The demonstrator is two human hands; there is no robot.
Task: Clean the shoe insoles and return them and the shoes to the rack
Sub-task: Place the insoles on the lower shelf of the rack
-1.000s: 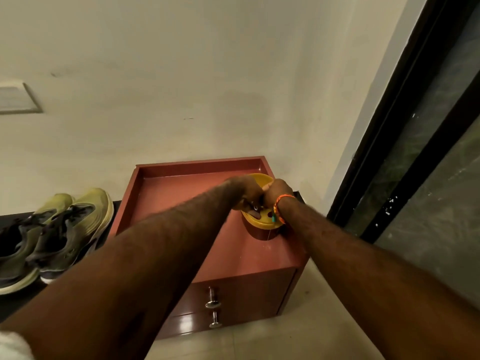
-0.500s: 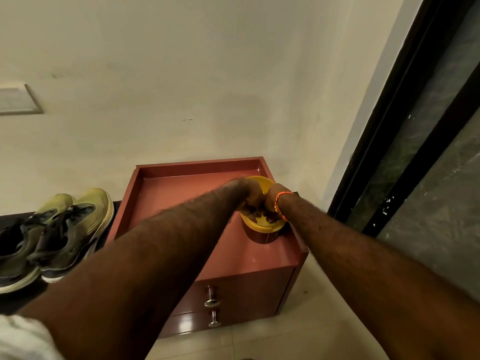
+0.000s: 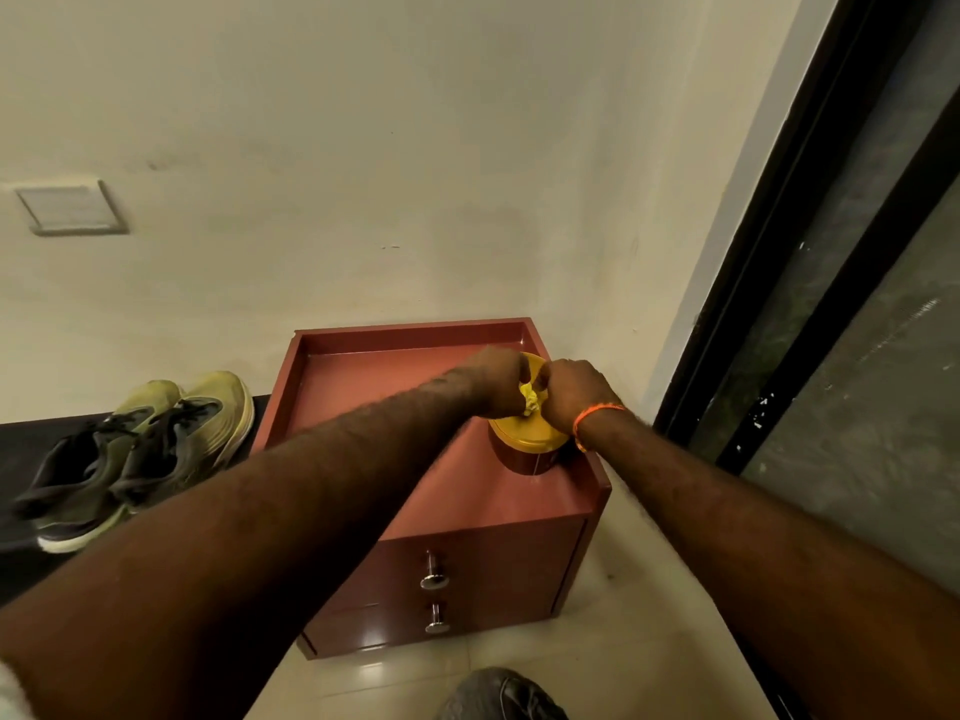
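Note:
A round tub with a yellow lid stands at the right front of the red-brown cabinet top. Both my hands are above the lid. My left hand and my right hand pinch a small crumpled yellow wipe between them, just over the lid's centre. A pair of olive-green and grey shoes sits on a low black rack at the left. No insoles show.
The cabinet has two drawers with metal knobs. A cream wall rises behind it, with a switch plate at the left. A dark door frame runs along the right. Pale floor tiles and my knee lie below.
My hands rose a little off the lid, and the yellow wipe now shows between them. The view has tilted down slightly, bringing my knee into sight.

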